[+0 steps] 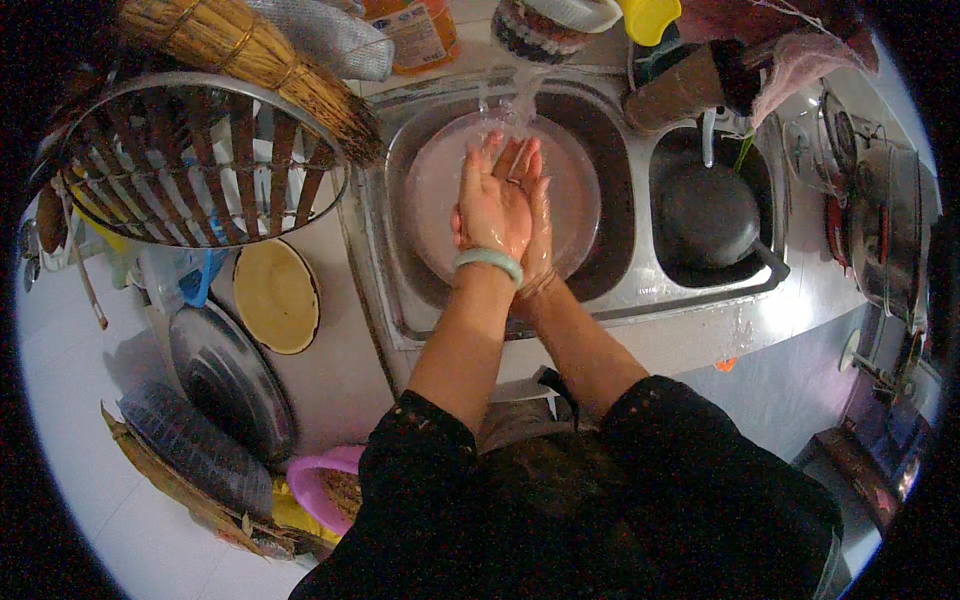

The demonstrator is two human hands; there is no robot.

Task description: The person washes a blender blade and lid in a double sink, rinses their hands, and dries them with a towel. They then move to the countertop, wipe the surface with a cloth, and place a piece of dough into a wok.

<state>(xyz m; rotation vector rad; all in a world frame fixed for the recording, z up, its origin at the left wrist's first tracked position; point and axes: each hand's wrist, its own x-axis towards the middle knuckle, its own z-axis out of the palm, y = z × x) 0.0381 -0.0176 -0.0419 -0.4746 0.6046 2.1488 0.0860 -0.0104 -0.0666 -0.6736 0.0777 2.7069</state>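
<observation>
My left hand (pixel 496 214), with a pale green bangle (pixel 489 262) round its wrist, is turned palm up and looks wet. Against its side and partly under it lies my right hand (pixel 543 232), cupped and wet too, so part of it is hidden. Neither hand shows anything held. Both are over a round, wide basin (pixel 435 202) with cloudy, pinkish liquid, which stands in the left bowl of a steel double sink (pixel 641 247). Running water (pixel 525 97) falls near my fingertips; its outlet is hard to make out.
A dark pan (pixel 705 214) lies bottom up in the right sink bowl. To the left are a metal-rimmed slatted rack (pixel 244 169), a straw brush (pixel 277 64), a yellow dish (pixel 277 296) and a round metal lid (pixel 232 382). An orange bottle (pixel 420 37) stands behind the sink.
</observation>
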